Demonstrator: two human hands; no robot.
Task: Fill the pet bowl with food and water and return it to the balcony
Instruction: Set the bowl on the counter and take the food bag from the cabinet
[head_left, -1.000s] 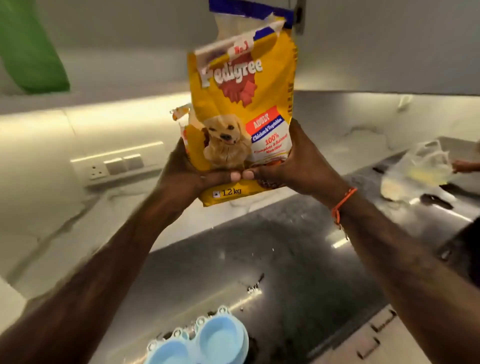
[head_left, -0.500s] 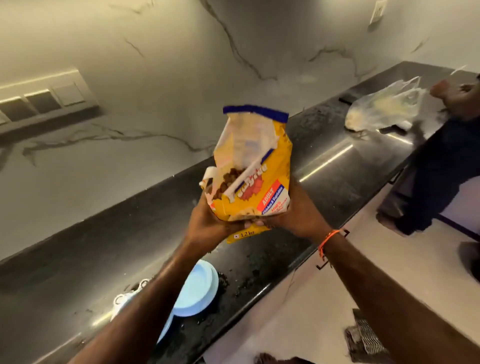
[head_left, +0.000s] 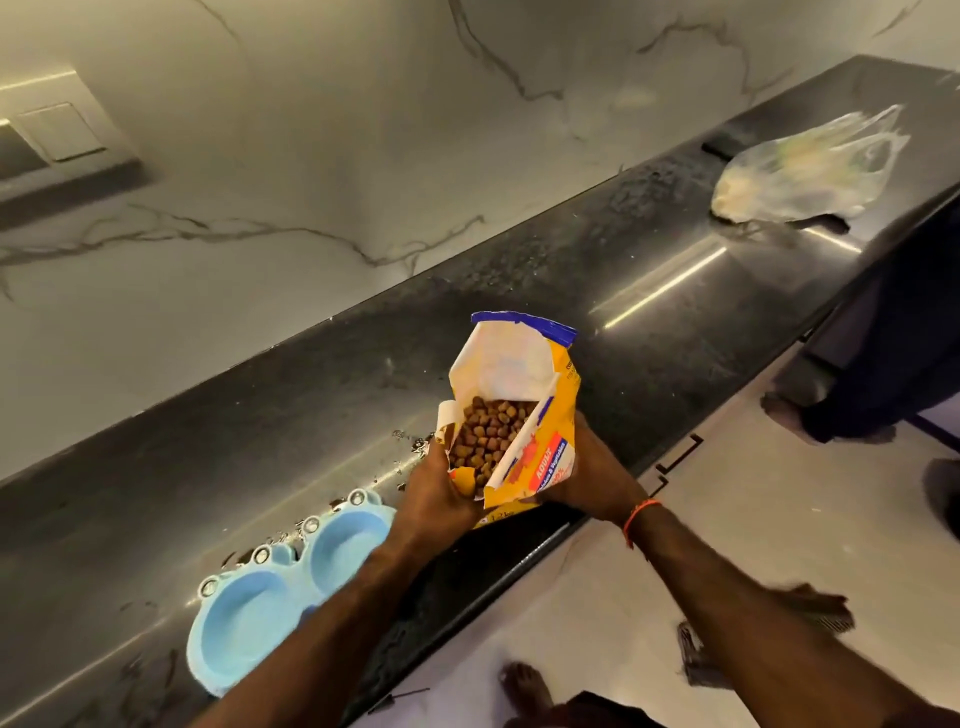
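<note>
A yellow dog food bag (head_left: 545, 452) with a torn-open top is held upright over the black counter's front edge. Brown kibble (head_left: 488, 434) shows inside its mouth. My left hand (head_left: 434, 499) grips the bag's lower left side, and my right hand (head_left: 592, 480) grips its lower right side. A light blue double pet bowl (head_left: 244, 629) with frog-eye knobs lies on the counter to the lower left of the bag. Both of its wells hold nothing. My left forearm crosses over the bowl's near edge.
The black counter (head_left: 649, 312) runs diagonally under a marble wall. A clear plastic bag (head_left: 810, 171) lies at its far right. Crumbs are scattered behind the bowl. Another person's dark clothes and foot (head_left: 883, 384) stand at the right. A switch plate (head_left: 57, 132) is at the upper left.
The bag has come down from high against the wall to just above the counter edge, and the view has tilted down. Its open mouth now faces up, showing the kibble.
</note>
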